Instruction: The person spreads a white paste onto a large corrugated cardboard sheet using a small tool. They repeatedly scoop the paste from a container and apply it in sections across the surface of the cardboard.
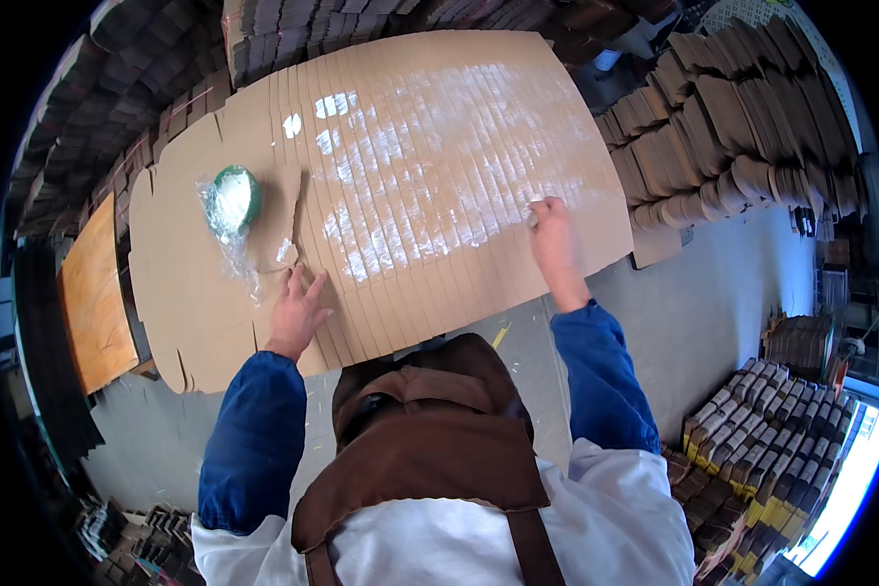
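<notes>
Head view shows left fingers spread on cardboard (long axis crosswise), right fingers pinching a small object, direction unclear.

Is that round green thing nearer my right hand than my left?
No, the round green thing lies near your left hand, your right hand farther off.

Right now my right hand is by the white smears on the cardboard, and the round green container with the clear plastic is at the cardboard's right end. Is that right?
Not quite: the head view shows the round green container toward the left end of the cardboard. Your right hand is indeed by the white smears.
</notes>
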`<state>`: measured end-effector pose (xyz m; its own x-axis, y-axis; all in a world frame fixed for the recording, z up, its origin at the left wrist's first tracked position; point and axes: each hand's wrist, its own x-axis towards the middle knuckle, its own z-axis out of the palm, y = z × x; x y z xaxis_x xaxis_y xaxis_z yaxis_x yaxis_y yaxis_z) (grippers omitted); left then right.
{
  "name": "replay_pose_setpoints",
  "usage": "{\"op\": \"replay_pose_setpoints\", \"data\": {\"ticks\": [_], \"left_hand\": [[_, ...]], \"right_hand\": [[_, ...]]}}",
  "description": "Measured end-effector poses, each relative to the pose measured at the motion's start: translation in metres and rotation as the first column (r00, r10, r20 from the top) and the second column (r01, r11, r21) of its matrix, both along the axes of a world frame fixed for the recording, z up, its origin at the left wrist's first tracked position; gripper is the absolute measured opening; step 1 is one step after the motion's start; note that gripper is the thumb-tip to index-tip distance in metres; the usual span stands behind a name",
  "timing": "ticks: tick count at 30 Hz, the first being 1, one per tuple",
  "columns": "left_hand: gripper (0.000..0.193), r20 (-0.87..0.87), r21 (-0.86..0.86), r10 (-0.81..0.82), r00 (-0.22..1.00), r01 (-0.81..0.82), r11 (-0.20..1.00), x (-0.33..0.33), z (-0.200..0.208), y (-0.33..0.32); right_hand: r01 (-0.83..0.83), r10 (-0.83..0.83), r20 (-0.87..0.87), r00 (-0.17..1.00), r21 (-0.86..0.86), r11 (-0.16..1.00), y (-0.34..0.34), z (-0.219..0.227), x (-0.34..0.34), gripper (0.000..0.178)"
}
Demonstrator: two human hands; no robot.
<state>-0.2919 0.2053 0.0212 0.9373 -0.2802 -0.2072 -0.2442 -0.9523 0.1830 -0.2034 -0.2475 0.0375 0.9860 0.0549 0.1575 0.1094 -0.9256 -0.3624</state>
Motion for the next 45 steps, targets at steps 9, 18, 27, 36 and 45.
{"op": "replay_pose_setpoints", "data": {"ticks": [9, 18, 27, 36, 45], "left_hand": [[0.076, 0.003, -0.006, 0.01, 1.0, -0.01, 1.0, -0.006, -0.001, 0.001], [0.075, -0.018, -0.035, 0.013, 1.0, -0.014, 0.999, -0.001, 0.003, -0.004], [0.077, -0.036, -0.024, 0.034, 0.999, -0.035, 0.999, -0.002, 0.002, -0.003], [0.079, -0.013, -0.042, 0.03, 0.999, -0.031, 0.999, 0.0, 0.0, -0.004], [0.076, 0.007, -0.043, 0.025, 1.0, -0.025, 0.999, -0.003, -0.001, -0.001]], "right_hand": [[-0.088, 0.083, 0.04, 0.996, 0.15, 0.985, 0.06, -0.015, 0.02, 0.033], [-0.007, 0.002, 0.021, 1.0, 0.214, 0.977, 0.026, -0.025, 0.055, 0.025], [-0.226, 0.301, -0.161, 0.94, 0.368, 0.902, 0.028, 0.04, -0.008, 0.025], [-0.415, 0.442, -0.187, 0.878, 0.166, 0.895, 0.011, 0.033, -0.021, 0.042], [-0.38, 0.393, -0.122, 0.911, 0.118, 0.917, 0.021, 0.019, -0.024, 0.042]]}}
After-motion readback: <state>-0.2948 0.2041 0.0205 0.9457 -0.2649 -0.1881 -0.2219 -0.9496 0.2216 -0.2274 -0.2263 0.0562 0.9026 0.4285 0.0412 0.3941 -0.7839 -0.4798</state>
